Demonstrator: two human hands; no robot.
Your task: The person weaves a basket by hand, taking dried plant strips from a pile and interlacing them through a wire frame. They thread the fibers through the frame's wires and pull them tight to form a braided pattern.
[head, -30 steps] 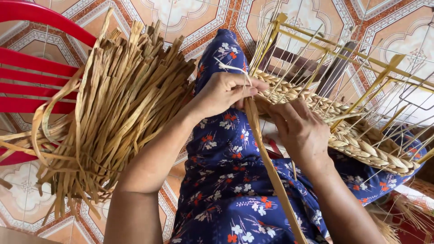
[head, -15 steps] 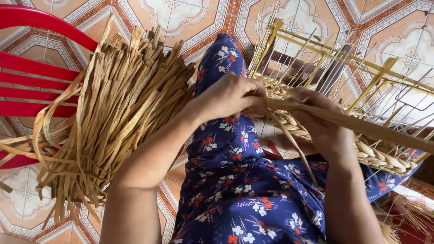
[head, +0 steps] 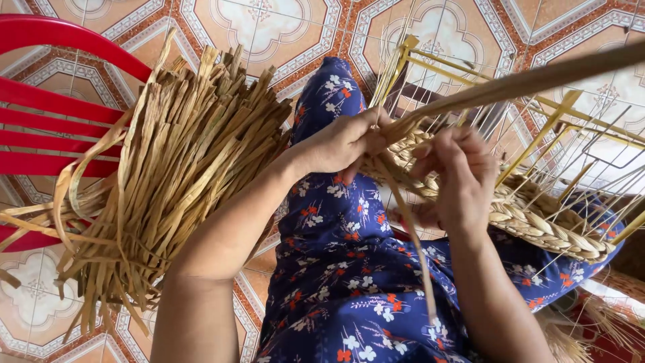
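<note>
Over the lap, on the dark blue floral-print cloth [head: 349, 282], a half-woven basket of braided tan straw [head: 537, 225] rested, its thin upright stakes fanning up and away from the braided rim. Against the near end of that rim, the left hand [head: 342, 142] was closed, its fingers [head: 366, 134] pinching a flat tan straw strand [head: 510, 84] where it met the braid. From that pinch the strand ran up and off to the right of the basket, blurred along its far length. Just right of the left hand, the right hand [head: 457, 178] lay over the braided rim, fingers [head: 437, 151] curled and pressed together on the weave; whether they gripped a strand could not be told. A second narrow tan strand [head: 413, 249] hung down from the rim between the two hands, across the cloth.

Behind the basket stood a yellow metal wire frame [head: 551, 128]. Left of the basket, beyond the left forearm, a thick bundle of dried flat tan straw strips [head: 175, 188] lay across a red plastic chair [head: 60, 114], loose ends drooping toward the patterned orange and white floor tiles [head: 269, 27].
</note>
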